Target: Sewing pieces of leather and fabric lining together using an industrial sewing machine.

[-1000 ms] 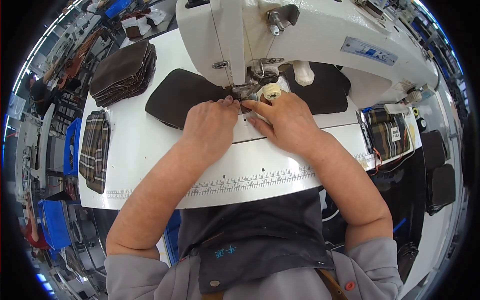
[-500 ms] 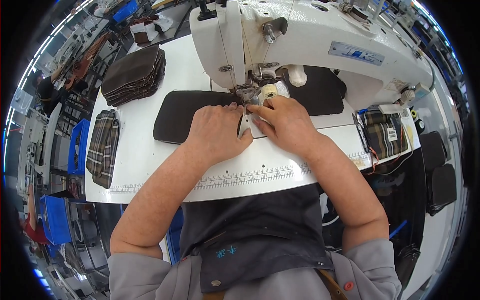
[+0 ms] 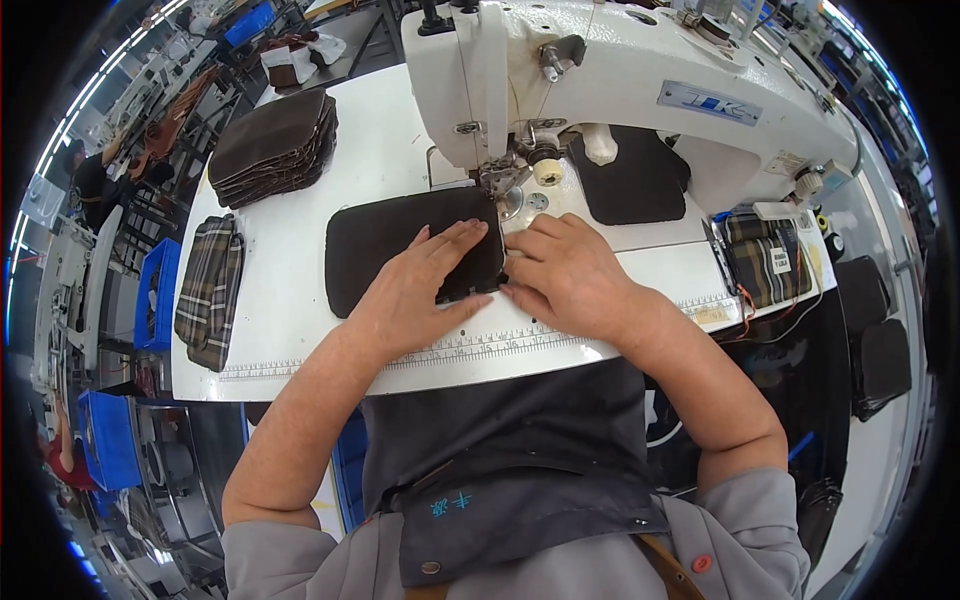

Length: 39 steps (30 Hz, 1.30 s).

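Observation:
A dark brown panel with rounded corners point(image 3: 375, 250) lies on the white sewing machine bed, its far right corner by the presser foot point(image 3: 500, 178). Across the panel's right half rests my left hand point(image 3: 415, 290), palm down, fingers stretched out and thumb apart. My right hand point(image 3: 570, 275) is at the panel's right edge, with bent fingers and thumb closed on the edge near its front corner. Any finer detail of that grip is hidden by the fingers. The white sewing machine point(image 3: 600, 80) stands right behind both hands.
At the back left stands a stack of dark brown panels point(image 3: 270, 145); folded plaid cloth point(image 3: 208, 295) lies nearer. Another dark panel point(image 3: 635, 180) sits under the machine arm. More plaid cloth point(image 3: 765, 255) is at the right. A printed ruler point(image 3: 500, 345) runs along the table's front edge.
The panel has come toward me, away from the needle, and turned slightly. Both hands have moved nearer with it; the left fingers now spread over the panel.

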Each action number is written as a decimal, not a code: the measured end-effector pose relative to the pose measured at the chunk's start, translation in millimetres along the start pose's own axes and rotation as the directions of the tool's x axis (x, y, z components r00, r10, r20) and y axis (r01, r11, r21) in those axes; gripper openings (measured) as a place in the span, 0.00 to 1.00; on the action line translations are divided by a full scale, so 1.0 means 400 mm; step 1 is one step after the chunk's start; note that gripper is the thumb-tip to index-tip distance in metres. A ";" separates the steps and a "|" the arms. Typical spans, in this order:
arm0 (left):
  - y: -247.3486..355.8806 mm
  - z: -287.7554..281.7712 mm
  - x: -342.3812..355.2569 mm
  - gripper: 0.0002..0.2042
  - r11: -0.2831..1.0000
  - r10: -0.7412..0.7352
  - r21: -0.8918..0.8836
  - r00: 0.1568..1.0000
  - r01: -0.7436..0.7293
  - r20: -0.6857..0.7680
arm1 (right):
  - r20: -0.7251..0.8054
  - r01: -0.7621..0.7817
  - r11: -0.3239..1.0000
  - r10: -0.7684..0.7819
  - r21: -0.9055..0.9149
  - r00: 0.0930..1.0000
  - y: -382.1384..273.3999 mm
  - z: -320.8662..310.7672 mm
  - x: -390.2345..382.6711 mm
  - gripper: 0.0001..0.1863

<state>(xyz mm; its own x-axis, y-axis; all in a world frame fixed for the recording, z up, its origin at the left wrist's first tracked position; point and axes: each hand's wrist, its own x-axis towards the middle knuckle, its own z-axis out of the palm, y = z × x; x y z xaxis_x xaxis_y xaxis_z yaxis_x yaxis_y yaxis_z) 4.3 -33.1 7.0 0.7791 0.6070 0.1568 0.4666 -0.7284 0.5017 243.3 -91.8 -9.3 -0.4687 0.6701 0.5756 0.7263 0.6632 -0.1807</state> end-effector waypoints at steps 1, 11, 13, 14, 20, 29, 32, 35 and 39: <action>-0.002 0.001 0.000 0.33 0.999 -0.041 -0.034 0.999 0.041 -0.005 | 0.041 -0.003 1.000 0.004 -0.027 0.999 -0.009 -0.006 -0.003 0.10; -0.044 0.027 0.024 0.29 0.898 0.288 0.330 0.956 -0.289 0.054 | 0.071 -0.064 0.997 0.067 -0.040 0.995 -0.083 -0.018 -0.040 0.21; -0.030 -0.004 0.016 0.27 0.985 0.164 0.051 0.986 -0.166 0.040 | 0.069 -0.076 0.997 0.077 -0.021 0.995 -0.083 -0.023 -0.043 0.20; -0.034 -0.005 0.014 0.28 0.983 0.165 0.072 0.985 -0.168 0.045 | 0.066 -0.082 0.997 0.082 -0.001 0.994 -0.082 -0.023 -0.045 0.19; -0.044 -0.022 0.016 0.27 0.938 0.234 0.231 0.964 -0.258 0.129 | -0.008 -0.090 0.996 0.090 0.014 0.996 -0.077 -0.016 -0.045 0.14; -0.003 0.001 0.010 0.12 0.903 0.353 0.252 0.935 -0.347 0.025 | 0.036 -0.065 0.998 0.065 0.006 0.997 -0.068 -0.011 -0.052 0.13; 0.014 -0.005 0.016 0.06 0.899 0.380 0.255 0.924 -0.357 -0.045 | 0.051 -0.068 0.997 0.067 0.021 0.996 -0.070 -0.014 -0.050 0.12; 0.010 0.004 0.023 0.07 0.893 0.379 0.277 0.925 -0.355 -0.036 | 0.027 -0.083 0.991 0.081 0.106 0.996 -0.062 -0.024 -0.047 0.11; 0.004 0.026 0.025 0.05 0.901 0.381 0.270 0.917 -0.339 -0.122 | -0.049 -0.113 0.986 0.119 0.120 0.992 -0.051 -0.009 -0.032 0.11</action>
<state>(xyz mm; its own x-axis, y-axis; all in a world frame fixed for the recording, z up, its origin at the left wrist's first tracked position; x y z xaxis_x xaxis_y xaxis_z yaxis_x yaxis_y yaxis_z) 17.4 -31.5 0.6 0.8405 0.3178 0.4387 0.2698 -0.9478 0.1697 236.3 -115.0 -9.9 -0.3537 0.7272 0.5882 0.7089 0.6187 -0.3387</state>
